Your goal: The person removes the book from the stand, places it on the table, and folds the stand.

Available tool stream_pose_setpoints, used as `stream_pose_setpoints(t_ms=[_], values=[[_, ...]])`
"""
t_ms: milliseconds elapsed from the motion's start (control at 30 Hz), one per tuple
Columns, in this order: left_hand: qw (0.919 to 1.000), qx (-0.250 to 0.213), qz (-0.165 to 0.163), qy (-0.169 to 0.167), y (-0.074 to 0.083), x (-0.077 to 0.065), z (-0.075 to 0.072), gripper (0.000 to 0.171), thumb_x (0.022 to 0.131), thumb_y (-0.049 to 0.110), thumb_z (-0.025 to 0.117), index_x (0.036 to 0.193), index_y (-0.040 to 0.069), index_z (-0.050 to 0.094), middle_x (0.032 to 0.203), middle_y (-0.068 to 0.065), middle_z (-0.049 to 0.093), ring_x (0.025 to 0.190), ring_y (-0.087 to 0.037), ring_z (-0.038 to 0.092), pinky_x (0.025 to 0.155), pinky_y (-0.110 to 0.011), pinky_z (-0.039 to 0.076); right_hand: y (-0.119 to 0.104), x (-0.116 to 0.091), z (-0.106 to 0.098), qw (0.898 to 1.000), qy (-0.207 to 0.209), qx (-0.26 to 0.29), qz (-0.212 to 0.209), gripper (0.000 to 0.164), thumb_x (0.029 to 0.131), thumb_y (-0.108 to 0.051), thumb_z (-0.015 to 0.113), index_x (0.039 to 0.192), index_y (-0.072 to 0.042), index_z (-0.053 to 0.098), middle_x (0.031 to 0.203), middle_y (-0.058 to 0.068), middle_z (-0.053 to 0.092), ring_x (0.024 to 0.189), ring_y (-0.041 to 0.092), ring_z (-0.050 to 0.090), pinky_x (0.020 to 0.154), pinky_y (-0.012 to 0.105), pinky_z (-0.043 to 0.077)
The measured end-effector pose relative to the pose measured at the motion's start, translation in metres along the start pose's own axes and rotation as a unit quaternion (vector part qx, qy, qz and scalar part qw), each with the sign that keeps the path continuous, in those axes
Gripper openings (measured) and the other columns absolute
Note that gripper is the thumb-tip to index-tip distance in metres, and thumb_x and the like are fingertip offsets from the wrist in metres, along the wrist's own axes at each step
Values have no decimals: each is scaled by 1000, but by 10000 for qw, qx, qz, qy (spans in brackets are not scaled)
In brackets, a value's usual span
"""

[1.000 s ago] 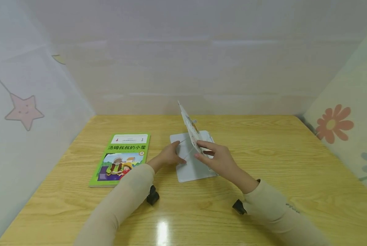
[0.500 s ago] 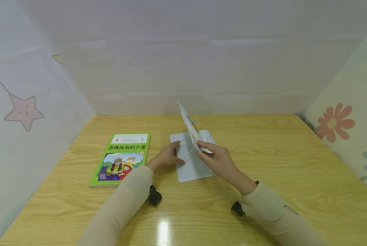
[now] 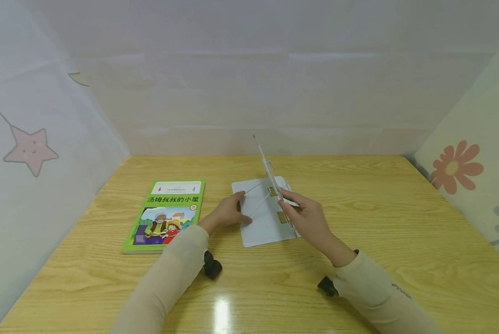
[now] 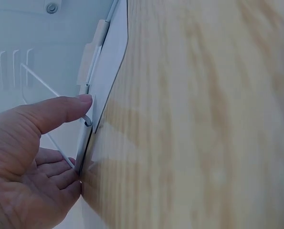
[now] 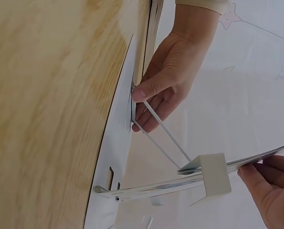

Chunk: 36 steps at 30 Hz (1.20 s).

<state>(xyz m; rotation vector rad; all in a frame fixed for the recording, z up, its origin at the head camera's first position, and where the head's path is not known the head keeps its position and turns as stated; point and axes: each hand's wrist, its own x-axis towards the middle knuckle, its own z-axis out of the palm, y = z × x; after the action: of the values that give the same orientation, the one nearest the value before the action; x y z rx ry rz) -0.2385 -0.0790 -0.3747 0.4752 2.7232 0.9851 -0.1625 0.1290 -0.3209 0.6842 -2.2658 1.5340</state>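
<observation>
A white metal book stand stands half unfolded, its flat base plate point(image 3: 259, 232) on the table. From the far end of the plate a hinged panel point(image 3: 268, 169) rises steeply, nearly edge-on in the head view. My right hand point(image 3: 312, 220) pinches this panel by its near edge between thumb and fingers. A thin wire support point(image 5: 165, 126) runs from the base to the panel in the right wrist view. At the base's left edge my left hand point(image 3: 226, 211) holds the wire ends, with thumb point(image 4: 75, 106) and fingers on either side; some fingertips are hidden.
A green picture book point(image 3: 163, 222) with Chinese lettering lies flat to the left, beside the left forearm. The wooden table point(image 3: 399, 222) is enclosed by pale cloth walls with star and flower prints.
The right hand has tipped the stand's panel further upright and to the right, uncovering slots in the base plate. My left hand has stayed at the base's left edge.
</observation>
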Motion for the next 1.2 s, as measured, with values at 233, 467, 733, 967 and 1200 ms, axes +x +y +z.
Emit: stream_pose_setpoints(t_ms=[233,467,733,967,1200], values=[[10000,-3,-44,-33,-1,1,0,83,68,22,73,134,1,27,134,-14,30,122,-25,28,98,-34,24,8,-2,-5,9990,260,-190,-325,24,82,2,54,105,11,56,102,22,57,74,23,61,58,22,49],[9999,-58,-111,-70,0,0,0,83,69,22,73,134,2,26,136,-12,29,124,-23,25,99,-33,22,6,-3,-11,9954,802,-371,-375,17,82,5,52,95,12,60,80,19,62,57,6,52,49,10,41],[9997,-122,-151,-117,-1,0,0,83,70,22,72,135,3,24,137,-12,27,124,-24,22,100,-34,21,7,-4,-19,9924,1122,-199,-471,14,81,10,50,91,14,60,79,22,62,54,4,48,50,11,39],[9994,-96,-323,-119,0,1,1,82,70,24,72,135,5,26,137,-8,27,124,-21,23,99,-32,22,21,-3,-21,9927,1125,-8,-425,17,83,7,50,95,13,59,88,22,61,78,6,58,62,13,46],[9998,88,-153,-128,2,2,3,81,70,24,72,133,1,27,136,-12,29,124,-23,25,99,-32,22,5,-5,-23,9921,1180,90,-413,16,81,13,48,94,19,56,86,28,59,77,4,58,63,12,46]])
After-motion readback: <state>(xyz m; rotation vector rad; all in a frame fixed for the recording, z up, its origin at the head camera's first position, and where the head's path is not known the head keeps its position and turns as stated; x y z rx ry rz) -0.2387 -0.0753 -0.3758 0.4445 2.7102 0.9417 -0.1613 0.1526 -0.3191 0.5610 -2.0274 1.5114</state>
